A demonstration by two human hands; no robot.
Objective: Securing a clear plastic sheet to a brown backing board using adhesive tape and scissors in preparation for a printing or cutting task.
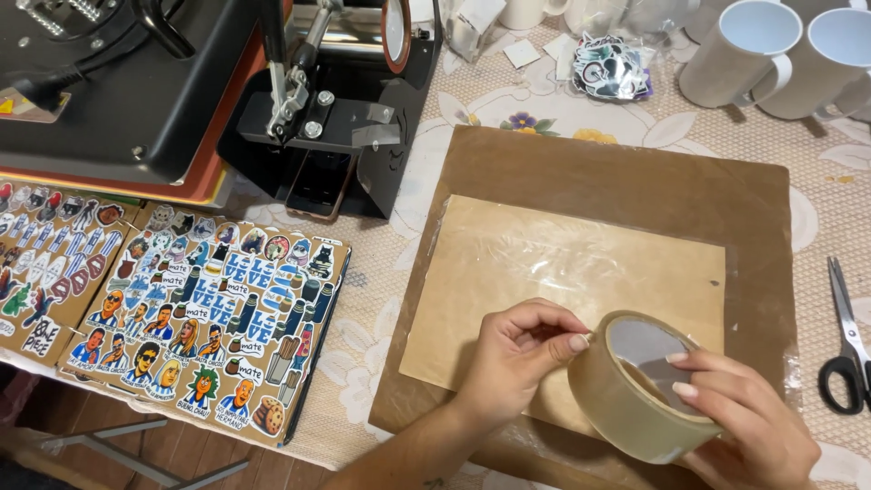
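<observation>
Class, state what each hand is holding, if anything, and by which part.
The right hand grips the tape roll by its rim. The left hand pinches at the roll's edge.

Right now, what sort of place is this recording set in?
Probably a small home workshop for printing mugs and stickers: a heat press, blank white mugs and printed sticker sheets crowd a table with a floral cloth.

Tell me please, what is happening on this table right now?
A person holds a roll of clear packing tape over a brown board. The right hand grips the roll, and the left hand picks at its edge with the fingertips. A plastic-covered sheet lies on the board. Black scissors rest at the right, sticker sheets at the left.
</observation>
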